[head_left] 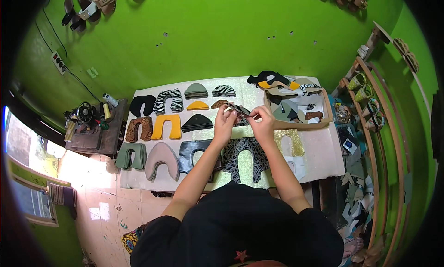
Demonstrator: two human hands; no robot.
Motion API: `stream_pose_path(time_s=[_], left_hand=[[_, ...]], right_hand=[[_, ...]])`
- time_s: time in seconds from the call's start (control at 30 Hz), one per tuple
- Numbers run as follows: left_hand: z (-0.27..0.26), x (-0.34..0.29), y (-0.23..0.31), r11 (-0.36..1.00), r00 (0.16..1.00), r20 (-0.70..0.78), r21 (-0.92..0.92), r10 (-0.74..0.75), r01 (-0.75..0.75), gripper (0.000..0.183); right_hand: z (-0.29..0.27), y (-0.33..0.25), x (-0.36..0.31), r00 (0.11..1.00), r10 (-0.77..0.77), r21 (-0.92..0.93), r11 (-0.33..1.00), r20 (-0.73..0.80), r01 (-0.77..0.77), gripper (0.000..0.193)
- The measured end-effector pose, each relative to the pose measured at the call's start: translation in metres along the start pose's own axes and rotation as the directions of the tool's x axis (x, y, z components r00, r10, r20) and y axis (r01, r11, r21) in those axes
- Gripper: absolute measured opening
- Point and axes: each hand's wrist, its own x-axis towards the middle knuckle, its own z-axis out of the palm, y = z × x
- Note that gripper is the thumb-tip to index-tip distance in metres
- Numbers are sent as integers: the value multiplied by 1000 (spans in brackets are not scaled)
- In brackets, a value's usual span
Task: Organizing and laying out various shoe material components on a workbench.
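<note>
Above the middle of the table, my left hand and my right hand pinch a small dark cut piece of sheet material between their fingers. Whether it is one layer or a thin stack, I cannot tell. A leopard-print half-moon piece lies just beyond my left hand. Beneath my wrists is a black-and-grey patterned U-shaped piece. Beside it, a dark shiny U-shaped piece is partly covered by my left forearm. A gold glitter piece rests right of my right forearm.
Stacked cut pieces, including yellow U-shapes, black half-moons and pink U-shapes, cover the table's left side. An open box of scraps stands at the right. A sewing machine is at left, a wooden rack at right.
</note>
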Motion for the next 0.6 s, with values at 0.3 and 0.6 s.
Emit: stream_pose_path(time_s=[0.3, 0.6], left_hand=[[-12, 0, 19, 988, 988, 89, -83, -123, 131, 30], [-19, 2, 17, 981, 979, 118, -78, -167, 177, 39]], right_hand=[[15, -17, -8, 970, -227, -98, 967, 90, 235, 19], [14, -18, -8, 974, -205, -102, 971, 94, 214, 21]])
